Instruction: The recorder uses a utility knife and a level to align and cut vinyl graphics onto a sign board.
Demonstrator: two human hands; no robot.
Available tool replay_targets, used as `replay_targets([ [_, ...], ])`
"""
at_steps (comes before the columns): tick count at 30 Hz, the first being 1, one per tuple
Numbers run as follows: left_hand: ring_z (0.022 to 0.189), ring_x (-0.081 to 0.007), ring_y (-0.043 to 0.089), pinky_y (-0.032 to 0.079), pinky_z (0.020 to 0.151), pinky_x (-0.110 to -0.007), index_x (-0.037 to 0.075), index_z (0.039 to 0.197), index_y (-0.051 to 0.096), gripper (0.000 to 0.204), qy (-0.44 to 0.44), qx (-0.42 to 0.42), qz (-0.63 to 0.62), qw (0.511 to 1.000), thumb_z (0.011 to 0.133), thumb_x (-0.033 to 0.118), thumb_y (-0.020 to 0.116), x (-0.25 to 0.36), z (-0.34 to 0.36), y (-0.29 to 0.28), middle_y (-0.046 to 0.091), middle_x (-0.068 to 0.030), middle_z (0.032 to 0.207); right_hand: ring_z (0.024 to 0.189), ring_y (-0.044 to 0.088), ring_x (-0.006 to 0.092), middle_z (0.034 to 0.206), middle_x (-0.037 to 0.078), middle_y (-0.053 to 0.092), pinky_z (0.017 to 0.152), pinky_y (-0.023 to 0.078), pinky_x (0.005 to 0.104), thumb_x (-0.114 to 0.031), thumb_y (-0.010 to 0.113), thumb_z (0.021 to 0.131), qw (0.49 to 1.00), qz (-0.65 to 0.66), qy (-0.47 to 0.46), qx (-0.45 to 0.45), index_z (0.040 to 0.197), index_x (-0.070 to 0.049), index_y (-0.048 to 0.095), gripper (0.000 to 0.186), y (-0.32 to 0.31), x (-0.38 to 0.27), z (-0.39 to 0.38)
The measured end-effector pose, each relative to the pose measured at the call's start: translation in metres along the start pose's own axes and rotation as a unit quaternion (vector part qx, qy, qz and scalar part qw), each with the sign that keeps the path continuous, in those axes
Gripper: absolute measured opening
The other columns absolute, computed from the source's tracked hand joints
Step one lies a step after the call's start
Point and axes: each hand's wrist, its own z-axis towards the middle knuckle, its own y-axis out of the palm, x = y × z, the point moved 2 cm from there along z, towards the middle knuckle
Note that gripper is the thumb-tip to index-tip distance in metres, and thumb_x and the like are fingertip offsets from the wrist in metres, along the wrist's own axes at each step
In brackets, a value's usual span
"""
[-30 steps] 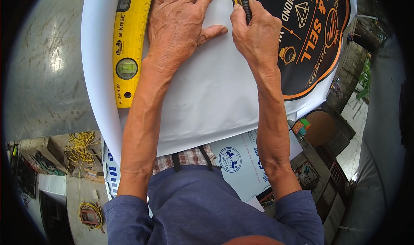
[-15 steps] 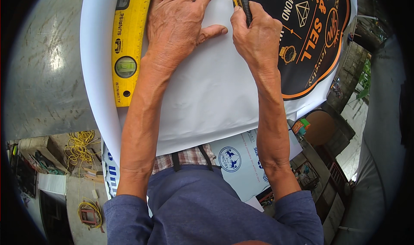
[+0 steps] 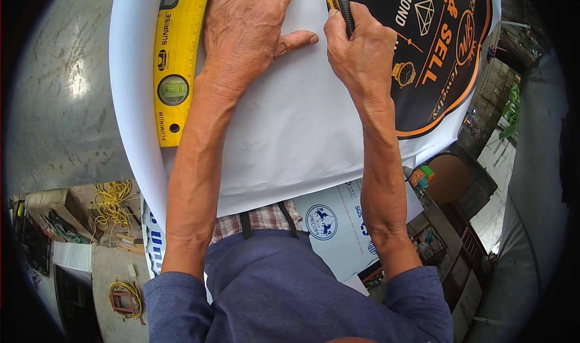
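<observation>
My left hand point(image 3: 246, 29) lies flat with fingers spread on a large white sheet point(image 3: 290, 131), its thumb pointing right. In my right hand point(image 3: 362, 50) is a yellow and black utility knife point(image 3: 342, 7); its tip runs past the top edge of the picture, so the blade is hidden. Right of the knife, the sheet carries a black printed design point(image 3: 417, 53) with an orange border and white and gold drawings. A yellow spirit level point(image 3: 180, 59) rests on the sheet just left of my left hand, close beside the forearm.
A bare metal surface point(image 3: 66, 89) extends at the left. Under the sheet's near edge shows a light blue printed board point(image 3: 344, 246). Coiled yellow cord point(image 3: 112, 201) lies on the floor at lower left. A brown round object point(image 3: 447, 177) stands at the right.
The spirit level and the sheet's left edge appear shifted slightly left and up. My left hand sits a touch further left; my right hand with the knife has hardly moved.
</observation>
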Motion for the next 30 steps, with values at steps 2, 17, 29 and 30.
replay_targets([
  [2,0.157,-0.0337,0.017,0.011,0.129,-0.051,0.01,0.152,0.049,0.097,0.0,0.0,0.004,1.0,0.074,0.058,0.082,0.0,-0.001,0.0,0.038,-0.0069,0.165,0.04,0.057,0.0194,0.048,0.011,0.056,0.041,0.045,0.0328,-0.011,0.062,0.094,1.0,-0.01,0.015,0.0,0.079,0.005,0.062,0.022,0.001,0.002,-0.002],
  [17,0.157,-0.0334,0.018,0.01,0.13,-0.05,0.011,0.152,0.049,0.098,0.001,0.008,0.012,1.0,0.074,0.061,0.08,0.001,-0.001,0.005,0.038,-0.0065,0.165,0.038,0.061,0.0239,0.046,0.014,0.054,0.036,0.044,0.0337,-0.004,0.06,0.092,1.0,0.003,-0.007,0.005,0.071,0.004,0.053,0.024,0.0,0.002,-0.006],
  [29,0.157,-0.0328,0.019,0.01,0.13,-0.049,0.011,0.152,0.049,0.098,0.004,0.012,0.016,1.0,0.074,0.061,0.08,0.001,0.0,0.005,0.038,-0.0058,0.165,0.039,0.06,0.0253,0.046,0.014,0.053,0.038,0.045,0.0357,-0.003,0.061,0.092,1.0,-0.001,-0.003,0.006,0.072,0.005,0.053,0.023,-0.001,0.003,-0.011],
  [30,0.157,-0.0328,0.019,0.01,0.13,-0.049,0.011,0.152,0.049,0.098,0.003,0.012,0.017,1.0,0.074,0.061,0.08,0.0,0.0,0.004,0.038,-0.0058,0.165,0.038,0.06,0.0254,0.046,0.014,0.053,0.038,0.045,0.0356,-0.003,0.061,0.092,1.0,0.0,-0.002,0.005,0.072,0.005,0.053,0.023,0.0,0.002,-0.012],
])
